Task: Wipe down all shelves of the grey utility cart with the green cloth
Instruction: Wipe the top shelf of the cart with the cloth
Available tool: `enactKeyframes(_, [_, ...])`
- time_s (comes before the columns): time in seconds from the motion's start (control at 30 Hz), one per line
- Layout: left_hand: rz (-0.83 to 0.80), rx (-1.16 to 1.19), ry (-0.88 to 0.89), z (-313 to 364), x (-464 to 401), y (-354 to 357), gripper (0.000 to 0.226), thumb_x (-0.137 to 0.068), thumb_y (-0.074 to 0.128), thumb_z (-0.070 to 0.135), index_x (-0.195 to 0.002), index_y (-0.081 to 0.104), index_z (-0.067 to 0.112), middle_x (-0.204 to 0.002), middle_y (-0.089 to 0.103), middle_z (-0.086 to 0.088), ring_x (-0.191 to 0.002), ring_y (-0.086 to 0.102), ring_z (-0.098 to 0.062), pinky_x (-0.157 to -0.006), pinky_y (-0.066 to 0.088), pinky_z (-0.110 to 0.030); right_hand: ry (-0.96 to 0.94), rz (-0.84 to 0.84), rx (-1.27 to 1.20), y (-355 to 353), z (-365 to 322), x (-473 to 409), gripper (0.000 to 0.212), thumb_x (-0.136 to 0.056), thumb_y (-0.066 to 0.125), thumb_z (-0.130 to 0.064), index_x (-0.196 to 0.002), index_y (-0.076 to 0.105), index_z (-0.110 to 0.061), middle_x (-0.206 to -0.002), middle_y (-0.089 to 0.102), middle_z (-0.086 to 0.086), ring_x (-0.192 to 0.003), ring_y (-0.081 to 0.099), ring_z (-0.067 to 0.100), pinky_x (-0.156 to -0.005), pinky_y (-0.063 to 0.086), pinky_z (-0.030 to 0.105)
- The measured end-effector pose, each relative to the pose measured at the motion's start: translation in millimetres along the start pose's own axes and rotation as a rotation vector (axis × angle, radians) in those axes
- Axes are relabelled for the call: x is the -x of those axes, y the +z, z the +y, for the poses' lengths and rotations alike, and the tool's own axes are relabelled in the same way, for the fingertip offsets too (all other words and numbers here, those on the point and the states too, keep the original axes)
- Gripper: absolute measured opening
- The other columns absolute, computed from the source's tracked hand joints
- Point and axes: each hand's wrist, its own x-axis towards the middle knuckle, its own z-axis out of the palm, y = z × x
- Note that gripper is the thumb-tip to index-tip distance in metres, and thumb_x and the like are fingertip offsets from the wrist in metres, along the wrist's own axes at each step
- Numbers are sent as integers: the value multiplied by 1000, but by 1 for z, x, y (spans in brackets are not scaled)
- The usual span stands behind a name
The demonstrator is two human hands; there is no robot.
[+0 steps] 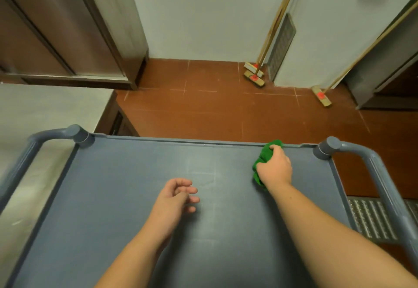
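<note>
The grey utility cart's top shelf (126, 174) fills the lower part of the view, with a raised rim and rounded handle posts at both far corners. My right hand (274, 166) grips the bunched green cloth (263, 158) and presses it on the shelf at the far edge, close to the right corner post. My left hand (175, 197) hovers over the middle of the shelf with relaxed, loosely curled fingers, holding nothing. The lower shelves are hidden beneath the top one.
A steel counter (45, 111) stands left of the cart. Brushes with long wooden handles (254, 76) lean against the white wall beyond, another brush (321, 96) to the right. A metal floor grate (371, 217) lies right of the cart on red tiles.
</note>
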Motion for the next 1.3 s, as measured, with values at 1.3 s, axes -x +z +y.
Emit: enactKeyframes(1.3, [-98, -135, 84, 18, -22, -160, 30, -88, 48, -12, -106, 54, 11, -99, 55, -8, -72, 56, -11, -61, 49, -19, 201, -566, -1309, 92, -151, 193, 61, -70, 56, -1, -131, 53, -6, -119, 64, 21, -88, 67, 27, -67, 58, 33])
